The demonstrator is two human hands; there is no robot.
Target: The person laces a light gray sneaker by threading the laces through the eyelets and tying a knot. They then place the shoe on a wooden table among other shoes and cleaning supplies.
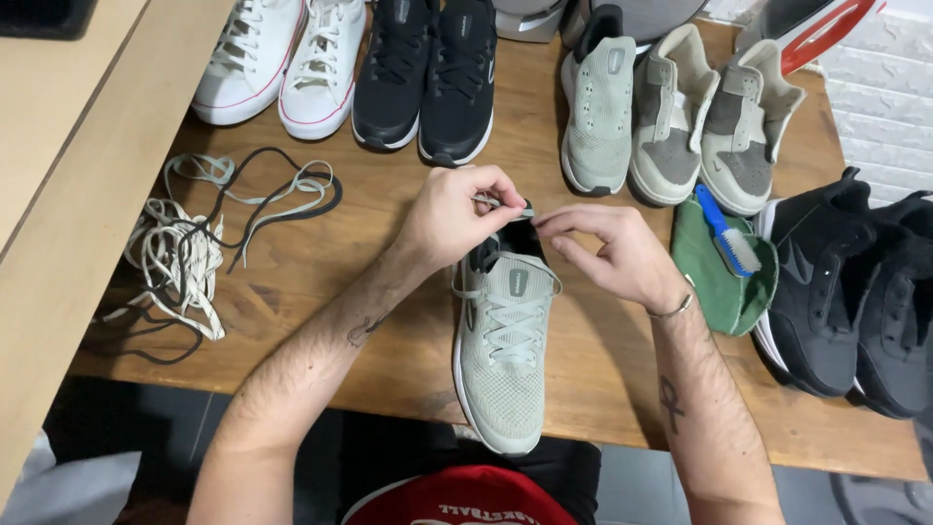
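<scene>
Far left on the wooden table: tangled pile of loose laces, pale and dark mixed. Far edge, left to right: pair of white sneakers, pair of black sneakers.

Centre, near edge: single grey-green knit sneaker, toe pointing toward the person, heel away, laces threaded through the eyelets. Left hand pinches the pale lace end above the shoe's collar; right hand pinches the same lace just beside it. The two hands nearly touch, fingertips closed on the lace.

Far centre-right: matching grey-green sneaker, then a pair of grey-and-cream high-tops. Right of the hands: green cloth with a blue-handled brush lying on it. Far right: pair of black sneakers.
</scene>
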